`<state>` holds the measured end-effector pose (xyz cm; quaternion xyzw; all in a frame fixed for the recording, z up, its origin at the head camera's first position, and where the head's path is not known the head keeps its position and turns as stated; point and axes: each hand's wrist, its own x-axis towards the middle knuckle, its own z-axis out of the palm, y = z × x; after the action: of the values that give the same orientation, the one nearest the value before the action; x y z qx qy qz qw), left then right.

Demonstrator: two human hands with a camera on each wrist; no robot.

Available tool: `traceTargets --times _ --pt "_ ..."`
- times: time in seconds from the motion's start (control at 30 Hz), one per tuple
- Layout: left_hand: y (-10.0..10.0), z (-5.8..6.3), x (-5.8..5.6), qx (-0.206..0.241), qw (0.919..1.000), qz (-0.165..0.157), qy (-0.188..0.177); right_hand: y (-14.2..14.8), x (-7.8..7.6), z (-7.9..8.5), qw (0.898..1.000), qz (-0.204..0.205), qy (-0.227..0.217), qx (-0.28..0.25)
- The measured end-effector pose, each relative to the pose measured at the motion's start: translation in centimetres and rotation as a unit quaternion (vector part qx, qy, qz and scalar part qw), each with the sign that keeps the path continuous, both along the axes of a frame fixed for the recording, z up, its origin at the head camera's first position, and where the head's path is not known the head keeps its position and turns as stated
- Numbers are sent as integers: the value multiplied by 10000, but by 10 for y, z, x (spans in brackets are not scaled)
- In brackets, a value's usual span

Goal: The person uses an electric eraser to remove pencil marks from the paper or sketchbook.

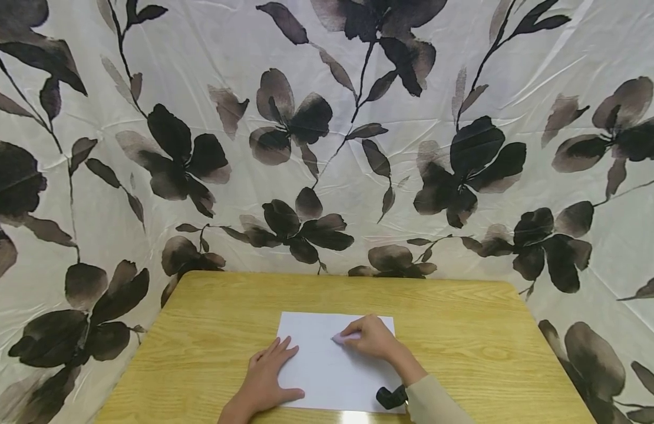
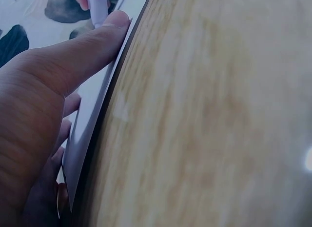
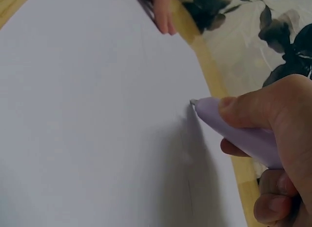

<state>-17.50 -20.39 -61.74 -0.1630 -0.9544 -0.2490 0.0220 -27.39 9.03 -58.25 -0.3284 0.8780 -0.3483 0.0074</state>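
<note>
A sheet of white paper (image 1: 332, 377) lies on the wooden table. My right hand (image 1: 373, 338) pinches a lavender utility knife (image 3: 239, 129) between thumb and fingers. Its short grey tip meets the paper in the right wrist view, over the upper middle of the sheet. A thin dark line runs along the paper below the tip, partly in the knife's shadow. Spread over the left edge of the sheet, my left hand (image 1: 266, 377) rests with fingers straight and thumb (image 2: 92, 49) along the near edge.
The yellow wood-grain table (image 1: 475, 335) extends around the paper on every side. A white cloth with dark flowers (image 1: 327, 176) hangs behind and beside it. The black wrist camera (image 1: 390, 397) overlaps the paper's near right corner in the head view.
</note>
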Motion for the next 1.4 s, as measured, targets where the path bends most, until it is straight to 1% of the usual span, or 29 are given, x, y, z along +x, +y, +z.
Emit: traceTargets --times 0.1,0.2,0.33,0.47,0.8,1.0,1.13,1.3,1.4 --pt "0 -2 1 -5 10000 -26 50 -2 0 -1 10000 -17 47 9" --pt "0 -3 1 -2 10000 -31 -4 -3 1 0 9999 7 117 -24" --pt "-2 -2 1 -20 10000 16 -50 -5 0 1 9998 84 185 -56" --pt "-2 -1 1 -65 10000 27 -14 -6 -1 1 9997 -6 238 -29" --pt "-1 0 1 38 9999 -26 124 -5 0 3 9999 -24 106 18" --pt "-3 0 1 19 10000 -5 33 -8 1 2 9999 38 91 -29" --pt "-3 0 0 -30 10000 10 23 -7 2 2 10000 -8 66 3" --pt "-2 -2 0 -104 9999 49 -58 -5 2 0 9998 -120 142 73" --pt "-2 -3 1 -82 10000 35 -15 -4 2 0 9999 -92 134 31"
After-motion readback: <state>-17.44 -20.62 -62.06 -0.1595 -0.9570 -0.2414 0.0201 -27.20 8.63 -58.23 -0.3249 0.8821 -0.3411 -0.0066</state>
